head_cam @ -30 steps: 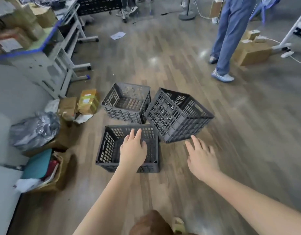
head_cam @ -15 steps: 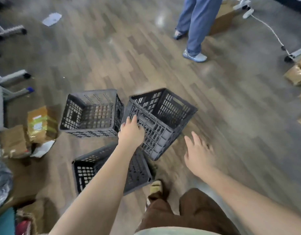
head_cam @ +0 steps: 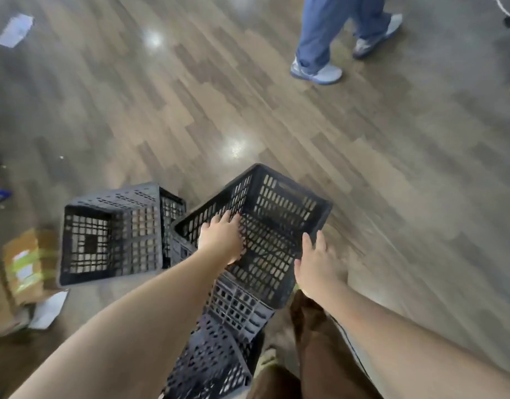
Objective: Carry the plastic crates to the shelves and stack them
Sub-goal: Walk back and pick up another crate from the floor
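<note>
Three dark grey slatted plastic crates are on the wooden floor below me. The right crate (head_cam: 279, 208) is tilted, its near corner over the lowest crate (head_cam: 213, 358), which lies under my left arm. My left hand (head_cam: 222, 237) is over this tilted crate's near-left wall, fingers curled inside it. My right hand (head_cam: 314, 263) rests against its right wall with the fingers stretched out and apart. The left crate (head_cam: 110, 234) stands beside them, untouched. No shelves are in view.
Another person's legs in blue trousers and pale shoes (head_cam: 317, 70) are on the floor at the upper right. Cardboard boxes (head_cam: 23, 263) and loose paper (head_cam: 46, 309) lie at the left edge. A white sheet (head_cam: 15, 30) lies far left. My brown trouser leg (head_cam: 320, 355) is beside the crates.
I have stepped closer and look more steeply down. My left hand moved from the lowest crate onto the tilted right crate's wall; my right hand came up against its right side.
</note>
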